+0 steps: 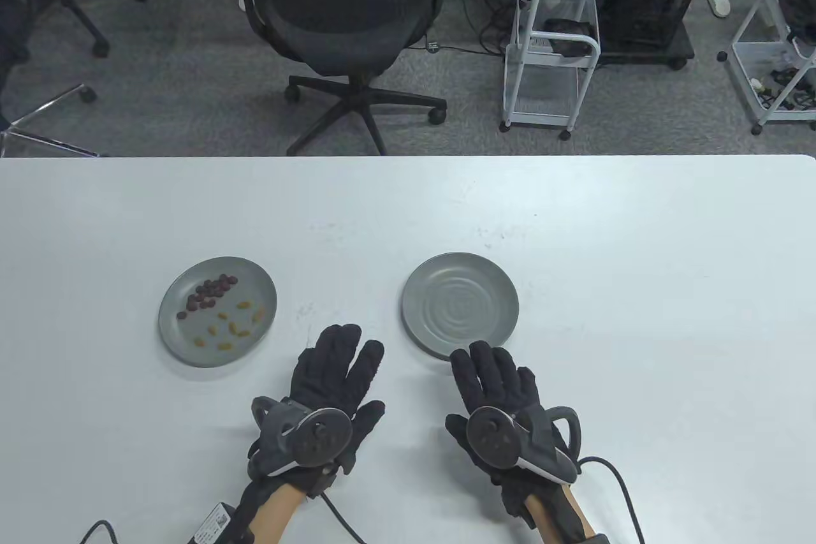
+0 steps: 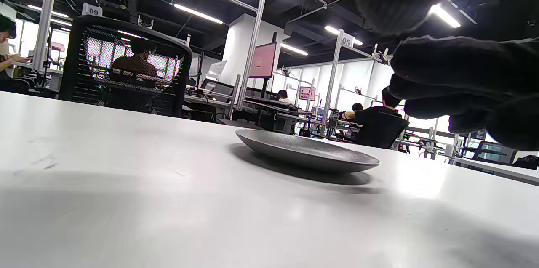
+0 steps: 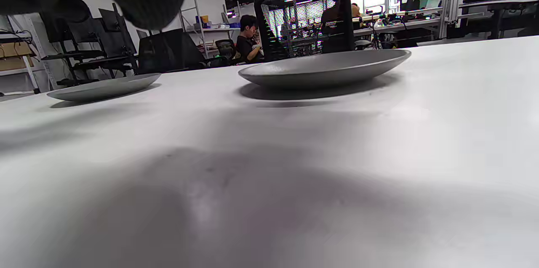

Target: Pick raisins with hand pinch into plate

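Raisins (image 1: 210,292), dark red beside paler yellow ones, lie in the left round grey ceramic plate (image 1: 261,321) on the white counter (image 1: 574,219). Well right of it sits a second, bare grey plate (image 1: 421,340). Both black-gloved hands, left (image 1: 331,378) and right (image 1: 500,397), lie flat with fingers spread, holding nothing, the right's fingertips just beside the bare plate's near rim.

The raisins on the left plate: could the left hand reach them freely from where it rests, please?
Probably yes: the left hand lies flat on the table beside the left plate, nothing stands between them, and the raisins lie uncovered.
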{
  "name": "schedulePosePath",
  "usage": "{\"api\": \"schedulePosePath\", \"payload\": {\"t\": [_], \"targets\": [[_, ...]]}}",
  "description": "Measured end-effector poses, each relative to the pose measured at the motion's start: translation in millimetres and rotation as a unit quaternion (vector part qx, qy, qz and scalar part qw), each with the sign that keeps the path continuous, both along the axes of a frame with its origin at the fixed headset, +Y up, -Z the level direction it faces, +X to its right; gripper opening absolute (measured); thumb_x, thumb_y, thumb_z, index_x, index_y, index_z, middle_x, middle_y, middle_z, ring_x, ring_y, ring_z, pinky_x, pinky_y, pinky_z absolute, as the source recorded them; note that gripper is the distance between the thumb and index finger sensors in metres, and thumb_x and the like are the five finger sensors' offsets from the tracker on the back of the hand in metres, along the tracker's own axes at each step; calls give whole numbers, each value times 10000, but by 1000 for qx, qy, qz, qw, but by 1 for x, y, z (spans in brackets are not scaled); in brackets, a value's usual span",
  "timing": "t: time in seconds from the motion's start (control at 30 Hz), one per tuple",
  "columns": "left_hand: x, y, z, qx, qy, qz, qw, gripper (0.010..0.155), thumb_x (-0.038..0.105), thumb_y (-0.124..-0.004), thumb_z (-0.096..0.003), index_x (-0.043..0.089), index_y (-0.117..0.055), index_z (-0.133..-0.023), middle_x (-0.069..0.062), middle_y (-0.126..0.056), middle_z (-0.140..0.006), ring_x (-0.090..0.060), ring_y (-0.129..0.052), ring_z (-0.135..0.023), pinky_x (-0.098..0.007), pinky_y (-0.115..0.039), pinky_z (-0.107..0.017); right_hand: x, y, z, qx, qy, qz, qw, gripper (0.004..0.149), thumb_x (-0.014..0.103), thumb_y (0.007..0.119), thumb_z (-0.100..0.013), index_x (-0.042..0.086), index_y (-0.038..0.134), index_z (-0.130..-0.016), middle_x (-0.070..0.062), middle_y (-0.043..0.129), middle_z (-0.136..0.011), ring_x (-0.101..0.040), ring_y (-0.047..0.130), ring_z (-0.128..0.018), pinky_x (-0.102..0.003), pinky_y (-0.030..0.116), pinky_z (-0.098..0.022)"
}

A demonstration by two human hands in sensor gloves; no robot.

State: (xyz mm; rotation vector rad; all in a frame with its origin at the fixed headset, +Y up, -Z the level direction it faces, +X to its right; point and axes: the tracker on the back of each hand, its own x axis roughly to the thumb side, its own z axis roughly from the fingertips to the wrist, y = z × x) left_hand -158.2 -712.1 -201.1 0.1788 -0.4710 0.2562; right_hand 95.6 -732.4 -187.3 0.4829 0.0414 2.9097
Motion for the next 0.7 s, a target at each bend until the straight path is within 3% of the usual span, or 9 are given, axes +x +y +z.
{"api": "schedulePosePath", "payload": {"t": [0.43, 0.7], "targets": [[1, 1, 1, -2, -2, -11, 1000, 863, 531, -779, -444, 322, -323, -1146, -143, -332, -1229, -472, -417, -1111, -732, -509, -706, -1, -1, 1, 0, 3, 4, 1000, 897, 527, 688, -538, 200, 131, -1161, -165, 182, -1220, -508, 343, -1102, -712, 429, -726], [-20, 20, -15, -36, 23, -37, 998, 865, 515, -795, -447, 329, -327, -1150, -136, -342, -1236, -467, -451, -1104, -728, -507, -712, -9, 1, 5, 2, 14, 12, 1000, 895, 523, 685, -541, 196, 126, -1160, -167, 179, -1220, -507, 340, -1103, -711, 425, -730]]}}
